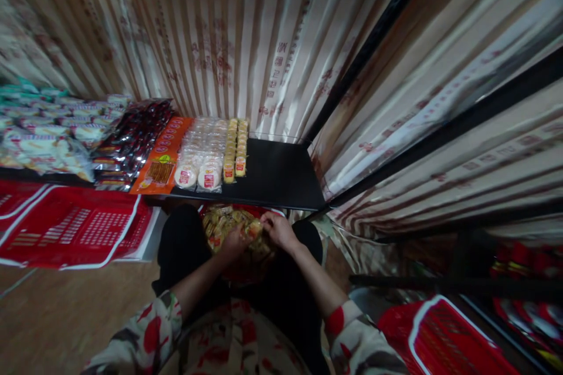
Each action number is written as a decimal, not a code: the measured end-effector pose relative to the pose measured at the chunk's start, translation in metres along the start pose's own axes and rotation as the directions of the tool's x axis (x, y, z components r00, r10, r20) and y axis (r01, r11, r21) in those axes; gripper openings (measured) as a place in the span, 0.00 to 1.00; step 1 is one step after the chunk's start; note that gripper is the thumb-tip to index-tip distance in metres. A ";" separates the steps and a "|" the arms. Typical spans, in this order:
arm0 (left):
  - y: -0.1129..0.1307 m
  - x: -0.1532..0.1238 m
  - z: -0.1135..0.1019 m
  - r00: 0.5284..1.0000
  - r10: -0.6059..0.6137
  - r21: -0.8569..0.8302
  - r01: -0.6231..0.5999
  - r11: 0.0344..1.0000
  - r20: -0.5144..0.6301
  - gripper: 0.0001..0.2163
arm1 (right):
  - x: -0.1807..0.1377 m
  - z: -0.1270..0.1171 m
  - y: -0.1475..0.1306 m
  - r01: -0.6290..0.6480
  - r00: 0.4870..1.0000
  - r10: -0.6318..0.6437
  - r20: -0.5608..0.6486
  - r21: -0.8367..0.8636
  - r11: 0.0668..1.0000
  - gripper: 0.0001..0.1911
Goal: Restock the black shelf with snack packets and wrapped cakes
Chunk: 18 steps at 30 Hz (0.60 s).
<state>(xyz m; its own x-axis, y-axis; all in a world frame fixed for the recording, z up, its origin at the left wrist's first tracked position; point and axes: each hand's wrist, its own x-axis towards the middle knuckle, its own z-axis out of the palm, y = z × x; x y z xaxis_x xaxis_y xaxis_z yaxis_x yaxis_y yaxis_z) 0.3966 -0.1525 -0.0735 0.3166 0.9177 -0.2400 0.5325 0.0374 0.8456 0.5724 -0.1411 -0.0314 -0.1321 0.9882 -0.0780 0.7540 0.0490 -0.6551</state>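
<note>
My left hand is closed on a small yellow wrapped snack packet. The fingers of my right hand are pinched at the packet's right end. Both hands are over a red basket between my knees, heaped with similar yellow packets. Just beyond it, on a black shelf, stand two upright rows of yellow packets. Left of these are rows of round white wrapped crackers. The picture is dim, so the packet's print is unclear.
An orange snack bag, dark shiny packets and white bags line the shelf further left. Red baskets stand at left and lower right. Black rack bars and a pleated printed curtain enclose the corner.
</note>
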 end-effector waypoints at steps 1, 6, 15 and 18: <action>-0.001 0.000 0.000 1.000 0.011 -0.058 -0.010 0.998 0.020 0.24 | 0.000 -0.001 -0.004 0.009 1.000 -0.008 -0.003 0.056 0.998 0.07; -0.001 -0.002 0.001 0.997 -0.066 -0.309 0.072 0.948 0.029 0.13 | 0.003 -0.001 -0.023 -0.038 0.992 0.075 -0.106 0.318 0.947 0.11; 0.023 0.003 -0.012 0.995 -0.053 -0.270 0.028 0.962 -0.086 0.13 | -0.005 0.016 -0.030 -0.130 0.985 0.168 -0.034 0.491 0.862 0.14; 0.030 0.009 -0.014 0.996 -0.061 -0.241 0.045 0.969 -0.060 0.16 | 0.001 0.015 -0.032 -0.093 0.988 0.144 -0.063 0.507 0.857 0.12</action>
<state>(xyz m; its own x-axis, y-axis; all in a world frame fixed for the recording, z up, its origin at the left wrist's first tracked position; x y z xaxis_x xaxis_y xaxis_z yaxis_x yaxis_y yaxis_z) 0.4049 -0.1377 -0.0435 0.2355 0.9359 -0.2621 0.3413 0.1729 0.9239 0.5379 -0.1442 -0.0219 0.0189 0.9921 -0.1244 0.3324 -0.1235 -0.9350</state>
